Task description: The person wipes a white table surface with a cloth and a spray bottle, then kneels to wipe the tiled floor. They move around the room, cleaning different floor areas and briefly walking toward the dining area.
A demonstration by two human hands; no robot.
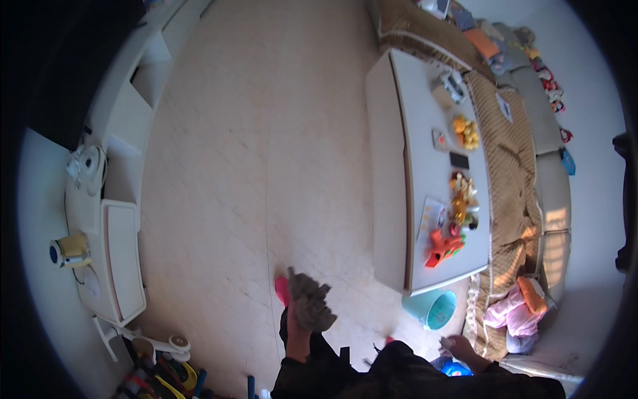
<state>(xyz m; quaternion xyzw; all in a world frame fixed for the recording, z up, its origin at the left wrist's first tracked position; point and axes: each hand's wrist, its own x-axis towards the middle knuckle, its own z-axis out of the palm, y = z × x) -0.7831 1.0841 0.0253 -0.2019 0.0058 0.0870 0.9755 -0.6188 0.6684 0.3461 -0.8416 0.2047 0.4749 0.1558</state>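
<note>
A crumpled grey-brown cloth (310,302) bunches over the fingers of my left hand (300,338), which grips it in front of my legs. Beneath the cloth, the pink tip of a shoe (282,290) shows on the floor. My right hand (466,352) is out to the right, low in the picture, near the sofa. Its fingers are small and blurred, so whether they hold anything is unclear. Just below that hand is a shiny blue and white object (455,368), possibly a plastic package. A turquoise bucket (415,305) stands beyond it, by the table's end.
A long white table (425,282) carries a red toy-like object (444,249), yellow fruit (465,132) and a dark phone (459,160). Behind it is a sofa with a brown cover (502,193). A white cabinet (121,249) with a kettle (71,251) lines the left; colourful toys (159,379) lie below.
</note>
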